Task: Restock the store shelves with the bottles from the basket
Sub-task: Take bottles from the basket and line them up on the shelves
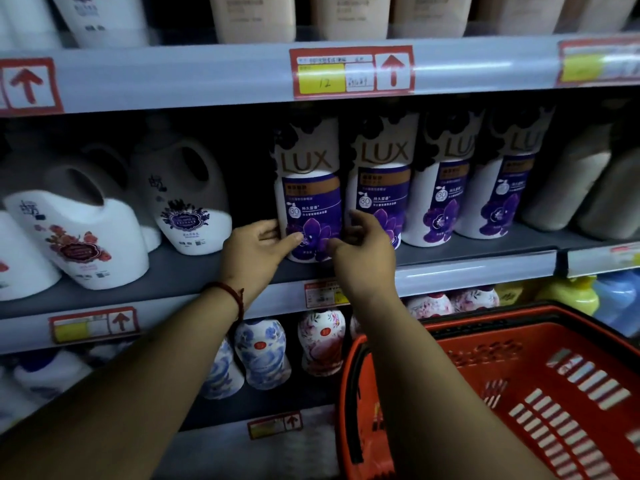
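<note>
A white and purple Lux bottle (309, 188) stands upright on the middle shelf (194, 275), leftmost of a row of matching Lux bottles (440, 188). My left hand (258, 247) wraps the bottle's lower left side, thumb across its front. My right hand (360, 251) is at its lower right side, fingers curled and slightly apart, between this bottle and the second one; whether it grips is unclear. The red basket (433, 327) sits at the lower right and looks empty inside.
White handled jugs (79, 233) stand left on the same shelf, with a gap beside the Lux bottle. Floral bottles (261, 351) fill the shelf below. Beige bottles (252, 15) line the shelf above. Price tags (351, 72) mark the shelf edges.
</note>
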### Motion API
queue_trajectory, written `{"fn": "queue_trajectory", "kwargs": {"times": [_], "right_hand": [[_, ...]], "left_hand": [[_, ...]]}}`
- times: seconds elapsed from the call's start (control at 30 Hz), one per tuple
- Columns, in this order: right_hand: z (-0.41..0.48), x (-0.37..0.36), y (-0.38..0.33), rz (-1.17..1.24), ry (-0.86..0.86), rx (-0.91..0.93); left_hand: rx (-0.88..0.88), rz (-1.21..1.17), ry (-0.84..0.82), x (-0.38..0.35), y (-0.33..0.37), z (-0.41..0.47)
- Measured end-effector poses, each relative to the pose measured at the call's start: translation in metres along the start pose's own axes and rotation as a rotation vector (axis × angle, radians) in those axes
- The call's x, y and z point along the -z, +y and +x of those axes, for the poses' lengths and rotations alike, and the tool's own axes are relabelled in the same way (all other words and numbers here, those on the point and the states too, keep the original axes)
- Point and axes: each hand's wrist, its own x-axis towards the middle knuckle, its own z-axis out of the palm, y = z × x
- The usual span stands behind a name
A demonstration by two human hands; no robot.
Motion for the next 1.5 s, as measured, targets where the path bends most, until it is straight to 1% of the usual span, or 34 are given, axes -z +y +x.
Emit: {"fn": "queue_trajectory", "kwargs": {"times": [0.03, 0.1, 0.17, 0.2, 0.23, 0.3, 0.37, 0.47, 0.57, 0.63, 0.77, 0.9, 1.17, 1.37, 1.43, 1.47, 1.5], "right_hand": [[0.001, 0.006, 0.0, 0.009, 0.013, -0.008], [0.003, 0.017, 0.0, 0.039, 0.052, -0.015], [0.005, 0.026, 0.001, 0.065, 0.074, -0.017], [0.007, 0.031, 0.001, 0.066, 0.079, -0.02], [0.01, 0.035, 0.001, 0.072, 0.085, -0.017], [0.015, 0.042, 0.003, 0.08, 0.112, -0.01], [0.019, 0.048, 0.004, 0.096, 0.126, -0.002], [0.025, 0.055, 0.01, 0.107, 0.114, -0.016], [0.03, 0.058, 0.017, 0.107, 0.087, -0.025], [0.034, 0.057, 0.021, 0.122, 0.095, -0.022], [0.038, 0.057, 0.023, 0.158, 0.081, -0.026], [0.041, 0.06, 0.026, 0.143, 0.072, 0.0], [0.044, 0.069, 0.029, 0.141, 0.037, -0.001], [0.039, 0.078, 0.033, 0.084, 0.037, 0.013], [0.035, 0.081, 0.029, 0.069, 0.036, 0.009], [0.032, 0.082, 0.026, 0.056, 0.042, 0.01], [0.03, 0.084, 0.025, 0.032, 0.046, 0.013]], "left_hand": [[-0.01, 0.053, 0.032, -0.002, 0.002, -0.003], [-0.051, 0.123, 0.147, -0.006, 0.007, -0.01], [-0.153, 0.143, 0.253, -0.011, 0.012, -0.018], [-0.196, 0.143, 0.262, -0.015, 0.014, -0.021], [-0.216, 0.127, 0.24, -0.02, 0.015, -0.023], [-0.217, 0.071, 0.14, -0.032, 0.02, -0.028], [-0.218, 0.074, 0.034, -0.046, 0.024, -0.032], [-0.139, 0.099, -0.115, -0.068, 0.029, -0.039], [-0.07, 0.053, -0.162, -0.082, 0.032, -0.041], [-0.078, 0.075, -0.174, -0.086, 0.033, -0.042], [-0.077, 0.034, -0.246, -0.091, 0.029, -0.044], [-0.054, 0.001, -0.218, -0.095, 0.026, -0.041], [-0.1, 0.029, -0.098, -0.098, 0.022, -0.04], [-0.111, 0.091, -0.02, -0.103, 0.042, -0.037], [-0.092, 0.044, 0.027, -0.101, 0.049, -0.04], [-0.103, 0.025, 0.026, -0.098, 0.051, -0.045], [-0.12, 0.025, -0.023, -0.096, 0.052, -0.052]]}}
